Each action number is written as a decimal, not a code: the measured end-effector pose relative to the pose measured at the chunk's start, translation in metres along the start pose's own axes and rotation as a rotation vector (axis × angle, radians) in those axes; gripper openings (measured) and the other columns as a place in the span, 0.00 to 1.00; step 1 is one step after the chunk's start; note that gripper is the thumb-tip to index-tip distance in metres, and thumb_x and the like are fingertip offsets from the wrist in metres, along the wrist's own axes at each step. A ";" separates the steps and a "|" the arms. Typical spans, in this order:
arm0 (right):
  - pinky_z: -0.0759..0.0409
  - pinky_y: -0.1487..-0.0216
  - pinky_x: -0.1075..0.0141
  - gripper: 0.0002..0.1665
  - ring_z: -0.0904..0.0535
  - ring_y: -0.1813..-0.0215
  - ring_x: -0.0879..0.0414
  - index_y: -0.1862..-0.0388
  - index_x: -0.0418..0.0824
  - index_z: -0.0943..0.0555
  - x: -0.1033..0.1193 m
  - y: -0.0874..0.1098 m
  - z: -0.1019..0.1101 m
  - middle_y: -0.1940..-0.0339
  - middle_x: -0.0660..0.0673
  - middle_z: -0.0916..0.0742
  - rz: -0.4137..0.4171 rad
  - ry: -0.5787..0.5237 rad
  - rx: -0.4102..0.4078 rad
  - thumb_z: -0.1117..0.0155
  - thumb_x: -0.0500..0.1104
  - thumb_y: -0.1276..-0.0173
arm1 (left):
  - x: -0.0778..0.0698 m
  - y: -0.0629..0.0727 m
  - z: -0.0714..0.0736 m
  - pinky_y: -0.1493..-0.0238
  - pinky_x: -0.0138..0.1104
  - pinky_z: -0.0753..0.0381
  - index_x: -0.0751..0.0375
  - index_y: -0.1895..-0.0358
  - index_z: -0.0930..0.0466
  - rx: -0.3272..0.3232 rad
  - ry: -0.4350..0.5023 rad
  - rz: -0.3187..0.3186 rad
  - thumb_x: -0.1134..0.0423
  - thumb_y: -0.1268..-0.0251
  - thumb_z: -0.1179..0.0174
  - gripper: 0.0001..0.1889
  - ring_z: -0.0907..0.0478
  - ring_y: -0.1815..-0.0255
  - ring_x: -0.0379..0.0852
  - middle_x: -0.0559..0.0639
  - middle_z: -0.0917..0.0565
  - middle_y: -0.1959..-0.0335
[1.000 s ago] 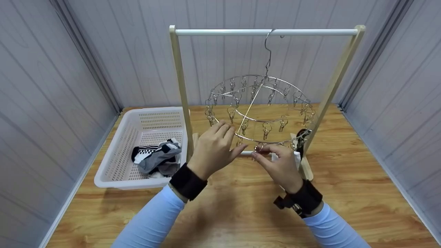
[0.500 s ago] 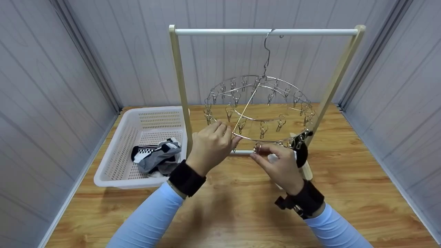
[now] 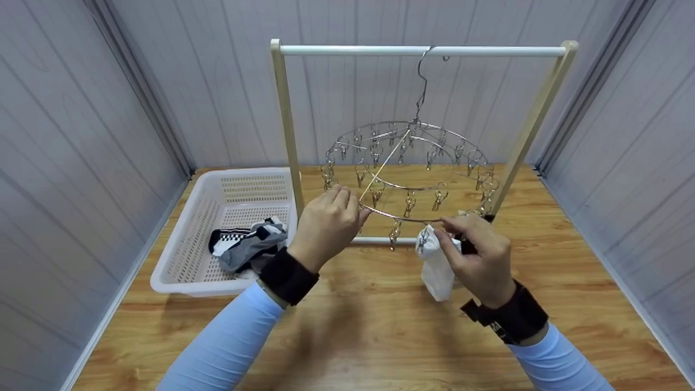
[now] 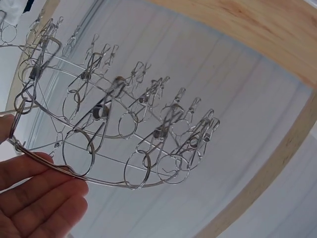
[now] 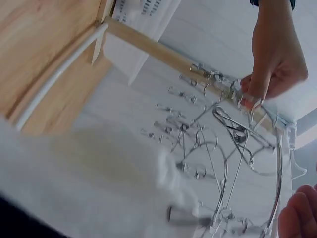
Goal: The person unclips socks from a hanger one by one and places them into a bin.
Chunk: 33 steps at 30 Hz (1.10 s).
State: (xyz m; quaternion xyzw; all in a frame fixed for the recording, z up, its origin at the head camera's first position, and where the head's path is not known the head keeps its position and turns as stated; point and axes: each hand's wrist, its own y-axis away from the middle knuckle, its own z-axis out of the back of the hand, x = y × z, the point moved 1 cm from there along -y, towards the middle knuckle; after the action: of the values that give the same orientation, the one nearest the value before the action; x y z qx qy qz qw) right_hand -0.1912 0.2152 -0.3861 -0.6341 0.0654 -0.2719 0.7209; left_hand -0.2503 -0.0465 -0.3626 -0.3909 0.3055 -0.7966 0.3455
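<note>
A round wire clip hanger (image 3: 399,218) with several metal clips hangs by its hook from the rack's bar. At the near left of its rim, my left hand (image 3: 330,220) pinches the wire; the left wrist view shows the fingers (image 4: 47,191) under the rim. My right hand (image 3: 480,252) holds the rim farther right between thumb and forefinger. Just left of that hand, a white sock (image 3: 436,271) hangs from a clip (image 3: 424,237). The sock blurs across the right wrist view. A black item (image 3: 468,247) shows behind the right hand, mostly hidden.
A white slotted basket (image 3: 184,233) stands left of the rack, holding grey, black and white socks (image 3: 247,244). The rack has wooden uprights (image 3: 288,119) and a white top bar (image 3: 369,50). Panelled walls enclose the wooden table (image 3: 380,336).
My right hand has left a clip and moved right along the rim. The hanger has turned, its near side going left, and the white sock has come out from behind the right hand.
</note>
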 end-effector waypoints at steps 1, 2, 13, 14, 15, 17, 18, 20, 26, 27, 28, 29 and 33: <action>0.17 0.44 0.79 0.12 0.14 0.64 0.43 0.59 0.26 0.11 -0.002 -0.001 0.004 0.66 0.32 0.09 -0.005 0.013 -0.001 0.22 0.28 0.42 | 0.001 -0.001 0.000 0.51 0.40 0.06 0.67 0.62 0.11 0.010 0.000 -0.001 0.49 0.31 0.26 0.20 0.06 0.56 0.54 0.58 0.06 0.61; 0.18 0.40 0.79 0.13 0.14 0.62 0.42 0.58 0.26 0.11 -0.005 -0.002 0.007 0.65 0.31 0.09 -0.012 0.035 0.008 0.22 0.27 0.43 | 0.002 -0.001 0.001 0.50 0.40 0.06 0.67 0.62 0.11 0.022 -0.003 -0.004 0.49 0.29 0.27 0.20 0.06 0.56 0.54 0.59 0.06 0.61; 0.28 0.23 0.73 0.25 0.15 0.41 0.31 0.44 0.27 0.13 -0.041 -0.004 0.040 0.46 0.29 0.09 -0.073 0.194 0.169 0.21 0.31 0.43 | 0.018 -0.003 0.000 0.46 0.42 0.07 0.69 0.57 0.10 0.097 -0.033 -0.018 0.55 0.24 0.31 0.16 0.06 0.52 0.56 0.59 0.06 0.58; 0.28 0.22 0.72 0.26 0.15 0.40 0.31 0.44 0.27 0.13 -0.044 -0.004 0.042 0.46 0.29 0.09 -0.072 0.196 0.179 0.21 0.32 0.43 | 0.019 -0.003 -0.001 0.46 0.42 0.07 0.69 0.57 0.11 0.100 -0.034 -0.017 0.55 0.25 0.31 0.16 0.06 0.52 0.56 0.59 0.06 0.58; 0.29 0.21 0.72 0.26 0.16 0.39 0.30 0.44 0.28 0.13 -0.047 -0.003 0.043 0.45 0.29 0.09 -0.070 0.198 0.185 0.21 0.32 0.42 | 0.021 -0.003 -0.001 0.46 0.42 0.07 0.69 0.57 0.11 0.105 -0.035 -0.014 0.55 0.25 0.31 0.16 0.06 0.51 0.56 0.59 0.06 0.58; 0.30 0.20 0.71 0.25 0.16 0.38 0.29 0.44 0.29 0.12 -0.051 -0.002 0.046 0.46 0.29 0.09 -0.062 0.204 0.190 0.20 0.35 0.41 | 0.024 -0.002 -0.002 0.46 0.43 0.07 0.69 0.56 0.11 0.111 -0.028 -0.008 0.55 0.25 0.30 0.16 0.07 0.51 0.55 0.59 0.06 0.58; 0.30 0.19 0.71 0.24 0.16 0.38 0.28 0.45 0.29 0.12 -0.053 -0.002 0.047 0.46 0.30 0.08 -0.058 0.204 0.190 0.21 0.36 0.40 | 0.026 -0.001 -0.003 0.46 0.42 0.07 0.69 0.56 0.11 0.115 -0.025 -0.007 0.55 0.25 0.31 0.16 0.07 0.51 0.55 0.59 0.06 0.58; 0.30 0.20 0.72 0.22 0.15 0.40 0.29 0.47 0.30 0.11 -0.057 -0.001 0.047 0.48 0.30 0.08 -0.047 0.207 0.181 0.21 0.36 0.40 | 0.029 -0.001 -0.005 0.45 0.43 0.07 0.69 0.55 0.11 0.121 -0.013 -0.004 0.56 0.25 0.31 0.16 0.08 0.51 0.55 0.59 0.07 0.58; 0.26 0.26 0.75 0.14 0.13 0.49 0.33 0.56 0.31 0.09 -0.058 -0.002 0.044 0.56 0.32 0.07 0.017 0.197 0.153 0.22 0.32 0.43 | 0.036 -0.001 -0.008 0.42 0.43 0.08 0.70 0.51 0.11 0.147 0.027 0.005 0.57 0.25 0.31 0.15 0.07 0.49 0.56 0.61 0.07 0.54; 0.26 0.27 0.75 0.13 0.13 0.51 0.33 0.57 0.30 0.08 -0.057 -0.003 0.043 0.57 0.32 0.07 0.028 0.193 0.148 0.22 0.31 0.43 | 0.037 -0.002 -0.008 0.42 0.43 0.09 0.70 0.51 0.11 0.144 0.034 0.009 0.58 0.25 0.31 0.15 0.07 0.49 0.56 0.61 0.07 0.54; 0.25 0.27 0.76 0.12 0.13 0.52 0.33 0.58 0.30 0.08 -0.056 -0.003 0.042 0.58 0.32 0.07 0.036 0.192 0.142 0.22 0.31 0.43 | 0.037 -0.002 -0.007 0.41 0.43 0.09 0.71 0.51 0.11 0.138 0.044 0.015 0.59 0.26 0.32 0.15 0.07 0.49 0.56 0.61 0.07 0.53; 0.26 0.27 0.76 0.11 0.13 0.52 0.33 0.59 0.31 0.08 -0.055 -0.003 0.042 0.59 0.32 0.07 0.044 0.193 0.138 0.22 0.32 0.42 | 0.037 -0.003 -0.007 0.41 0.44 0.09 0.71 0.50 0.11 0.126 0.057 0.020 0.61 0.27 0.31 0.14 0.07 0.49 0.57 0.61 0.07 0.53; 0.26 0.28 0.77 0.10 0.12 0.55 0.33 0.61 0.31 0.08 -0.051 -0.002 0.038 0.61 0.32 0.07 0.064 0.197 0.123 0.22 0.34 0.41 | 0.034 -0.005 -0.001 0.44 0.44 0.08 0.72 0.49 0.12 0.034 0.150 0.003 0.68 0.33 0.34 0.13 0.09 0.50 0.57 0.61 0.08 0.53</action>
State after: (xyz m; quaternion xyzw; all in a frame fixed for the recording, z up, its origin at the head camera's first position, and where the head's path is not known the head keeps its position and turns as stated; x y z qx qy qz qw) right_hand -0.2185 0.2731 -0.3896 -0.5564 0.1394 -0.3135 0.7568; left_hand -0.2684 -0.0705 -0.3452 -0.3238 0.3177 -0.8280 0.3295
